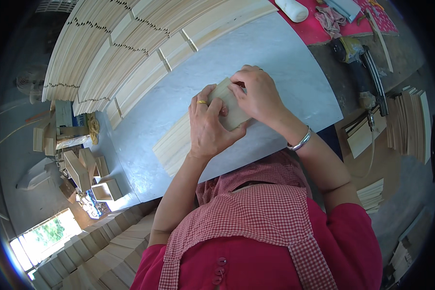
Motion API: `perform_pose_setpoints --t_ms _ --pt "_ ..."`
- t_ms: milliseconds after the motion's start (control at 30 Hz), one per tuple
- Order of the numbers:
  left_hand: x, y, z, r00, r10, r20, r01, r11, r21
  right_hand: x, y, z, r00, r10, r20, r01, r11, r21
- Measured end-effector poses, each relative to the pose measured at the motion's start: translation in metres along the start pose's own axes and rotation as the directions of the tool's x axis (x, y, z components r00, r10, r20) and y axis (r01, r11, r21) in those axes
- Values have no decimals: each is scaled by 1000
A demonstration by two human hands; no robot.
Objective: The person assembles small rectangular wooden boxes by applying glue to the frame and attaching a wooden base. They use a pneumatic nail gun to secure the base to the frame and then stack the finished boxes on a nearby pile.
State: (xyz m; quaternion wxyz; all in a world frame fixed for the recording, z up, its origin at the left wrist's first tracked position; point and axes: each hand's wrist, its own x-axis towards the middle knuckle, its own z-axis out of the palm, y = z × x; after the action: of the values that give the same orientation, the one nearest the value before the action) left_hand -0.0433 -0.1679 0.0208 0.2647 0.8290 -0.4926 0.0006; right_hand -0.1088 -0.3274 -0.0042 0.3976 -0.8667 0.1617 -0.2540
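Observation:
A flat, pale wooden board (171,147) lies slantwise over the table, its near end to the left. My left hand (208,123), with a gold ring, grips this board near its far end, fingers over the top and thumb at the near edge. At the far right end of the board, my right hand (260,94) has its thumb and forefinger pinched together close to the corner. What lies between those fingertips, if anything, is too small to tell. A silver bangle (300,139) circles my right wrist.
Long rows of stacked thin wooden boards (125,41) line the far left of the grey tabletop (295,63). Beyond its right edge are a white bottle (293,9) on pink cloth, a nail gun (367,63) with a hose, and upright panels (406,125). Wooden boxes (77,169) stand left.

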Motion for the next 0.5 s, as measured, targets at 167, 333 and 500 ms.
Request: perform_pose_setpoints --t_ms 167,333,500 --pt "-1 -2 -1 1000 8 0 -8 1000 -6 -3 -6 7 999 30 -18 -30 999 -26" --pt "-1 -2 -1 1000 18 -6 -18 1000 -16 -10 0 -12 999 28 42 -33 991 133" --pt "-4 -6 0 1000 8 -18 -8 1000 -12 -42 -7 -58 966 -30 255 55 994 -91"
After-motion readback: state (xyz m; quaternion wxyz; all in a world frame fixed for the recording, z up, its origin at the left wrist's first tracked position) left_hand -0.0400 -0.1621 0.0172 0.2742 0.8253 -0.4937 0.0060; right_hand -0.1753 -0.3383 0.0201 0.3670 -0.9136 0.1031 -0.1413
